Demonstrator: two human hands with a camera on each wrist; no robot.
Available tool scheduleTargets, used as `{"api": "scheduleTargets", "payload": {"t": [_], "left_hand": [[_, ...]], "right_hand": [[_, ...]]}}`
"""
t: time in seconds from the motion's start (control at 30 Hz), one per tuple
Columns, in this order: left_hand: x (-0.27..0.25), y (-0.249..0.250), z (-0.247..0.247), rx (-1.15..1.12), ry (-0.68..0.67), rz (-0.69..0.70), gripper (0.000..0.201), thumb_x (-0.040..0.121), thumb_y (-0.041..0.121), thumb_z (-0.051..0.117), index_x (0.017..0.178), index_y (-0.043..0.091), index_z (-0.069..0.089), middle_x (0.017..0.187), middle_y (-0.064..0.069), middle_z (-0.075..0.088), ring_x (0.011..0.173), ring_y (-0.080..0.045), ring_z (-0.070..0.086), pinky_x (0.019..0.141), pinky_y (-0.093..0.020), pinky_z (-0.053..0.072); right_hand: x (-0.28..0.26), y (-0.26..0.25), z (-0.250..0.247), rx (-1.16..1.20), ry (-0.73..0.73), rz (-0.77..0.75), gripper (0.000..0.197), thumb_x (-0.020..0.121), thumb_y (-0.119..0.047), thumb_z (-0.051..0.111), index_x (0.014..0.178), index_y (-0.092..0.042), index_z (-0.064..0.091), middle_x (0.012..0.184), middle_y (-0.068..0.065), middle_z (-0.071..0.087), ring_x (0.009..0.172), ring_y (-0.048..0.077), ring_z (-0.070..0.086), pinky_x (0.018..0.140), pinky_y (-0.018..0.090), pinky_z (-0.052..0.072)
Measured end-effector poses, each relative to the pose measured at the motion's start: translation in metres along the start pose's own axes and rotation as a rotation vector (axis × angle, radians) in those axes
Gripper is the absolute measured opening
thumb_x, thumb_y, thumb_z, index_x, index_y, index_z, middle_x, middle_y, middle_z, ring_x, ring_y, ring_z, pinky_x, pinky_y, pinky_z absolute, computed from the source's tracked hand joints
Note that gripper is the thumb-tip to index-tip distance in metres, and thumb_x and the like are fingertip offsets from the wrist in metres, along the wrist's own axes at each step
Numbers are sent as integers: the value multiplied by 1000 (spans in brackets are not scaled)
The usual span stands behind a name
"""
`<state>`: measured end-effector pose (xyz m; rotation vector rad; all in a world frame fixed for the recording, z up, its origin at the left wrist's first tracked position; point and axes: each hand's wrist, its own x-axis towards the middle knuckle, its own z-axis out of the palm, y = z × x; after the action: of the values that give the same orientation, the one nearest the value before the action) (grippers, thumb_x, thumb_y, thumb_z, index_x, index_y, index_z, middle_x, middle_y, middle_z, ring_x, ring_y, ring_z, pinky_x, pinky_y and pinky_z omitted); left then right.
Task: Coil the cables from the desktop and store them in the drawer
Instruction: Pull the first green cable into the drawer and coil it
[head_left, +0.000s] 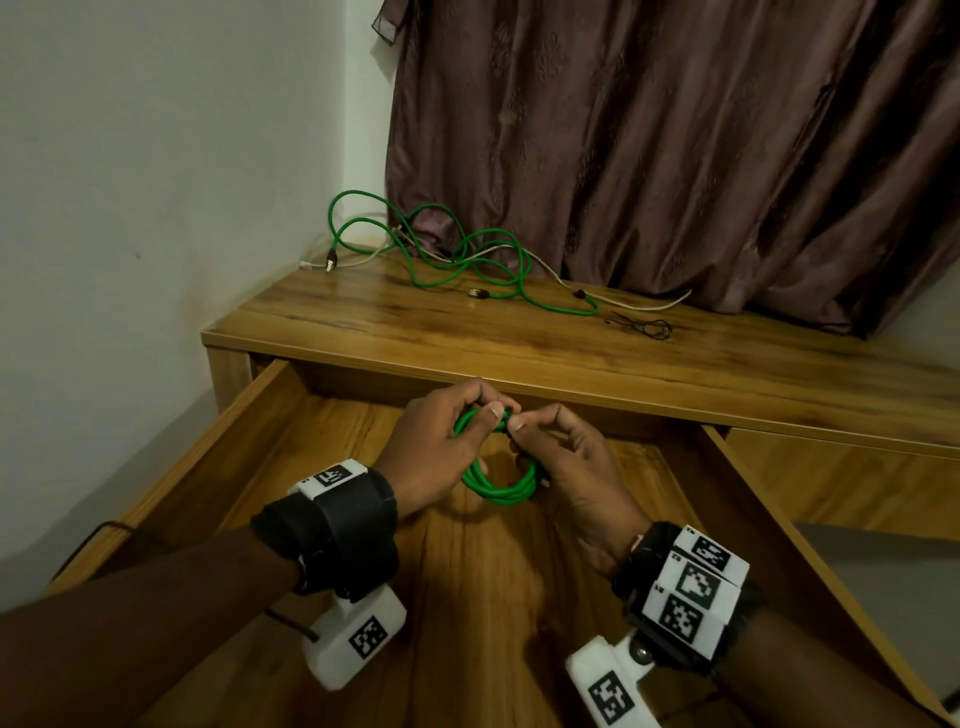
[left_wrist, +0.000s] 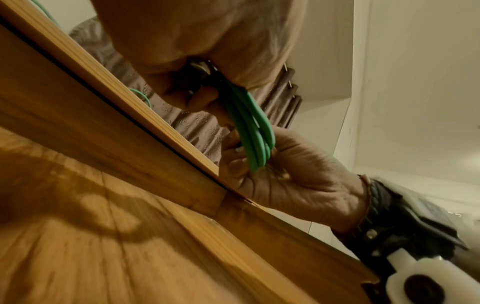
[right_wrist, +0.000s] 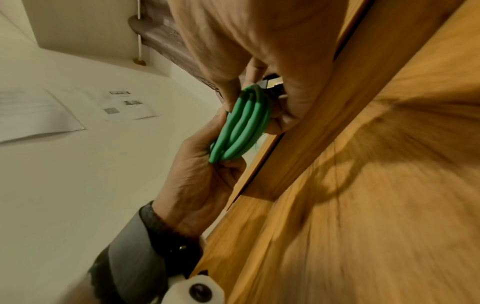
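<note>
1. Coil work sits at the centre of the head view: the green coiled cable (head_left: 498, 480) hangs between my two hands, above the floor of the open drawer (head_left: 270, 405) and not touching it.
2. My left hand (head_left: 436, 457) has its fingers curled round the top of the bundle; my right hand (head_left: 566, 467) pinches the same spot with thumb and fingertips. A dark plug end shows there in the right wrist view.
3. I judge the cord light, rubbery and springy. The loops lie side by side and will likely fan apart if the pinch slackens, so the hold belongs where all the turns cross, not on one strand.
4. Toward the upper middle of the head view, a loose green cable (head_left: 457, 260), a white cable (head_left: 613, 296) and a thin black cord (head_left: 644, 327) lie tangled on the desktop (head_left: 363, 322), uncoiled.
5. Those look just as limp; I would lift each by a plug end.
</note>
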<state>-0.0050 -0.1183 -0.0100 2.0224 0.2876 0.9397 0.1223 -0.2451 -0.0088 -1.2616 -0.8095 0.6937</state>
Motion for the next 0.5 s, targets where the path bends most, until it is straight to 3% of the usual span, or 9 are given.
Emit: {"api": "scheduleTargets", "payload": {"t": [0.13, 0.23, 0.37, 0.43, 0.5], "left_hand": [[-2, -6, 0, 149, -4, 45, 16, 106, 22, 59, 106, 27, 74, 102, 19, 74, 95, 0, 70, 80, -22, 53], [-2, -5, 0, 157, 0, 46, 16, 106, 22, 58, 107, 28, 74, 102, 19, 74, 96, 3, 68, 79, -16, 50], [4, -1, -4, 84, 7, 51, 14, 106, 23, 57, 108, 22, 71, 110, 13, 74, 78, -10, 73, 60, -31, 61], [5, -2, -7, 105, 20, 59, 13, 106, 24, 57, 107, 22, 70, 113, 14, 73, 73, -14, 73, 58, -37, 63], [4, -3, -9, 98, 19, 64, 13, 106, 24, 57, 106, 21, 70, 114, 15, 74, 72, -14, 73, 58, -35, 62]], "right_hand": [[0, 5, -2, 8, 4, 76, 21, 92, -19, 76, 107, -6, 69, 94, 13, 70, 76, 20, 58, 62, 28, 43], [2, 2, -1, 88, -15, 93, 15, 92, -12, 74, 105, -6, 69, 90, 9, 71, 66, 9, 61, 57, 22, 48], [5, 2, 2, 101, -36, 27, 15, 97, -18, 70, 108, -8, 71, 87, 5, 69, 68, 8, 59, 64, 24, 50], [6, 1, 5, 93, -39, 11, 17, 100, -16, 67, 113, -6, 70, 87, 6, 70, 68, 7, 60, 68, 25, 50], [4, 0, 6, 56, -36, -11, 15, 100, -16, 67, 111, -6, 70, 84, 4, 70, 67, 6, 61, 65, 24, 49]]}}
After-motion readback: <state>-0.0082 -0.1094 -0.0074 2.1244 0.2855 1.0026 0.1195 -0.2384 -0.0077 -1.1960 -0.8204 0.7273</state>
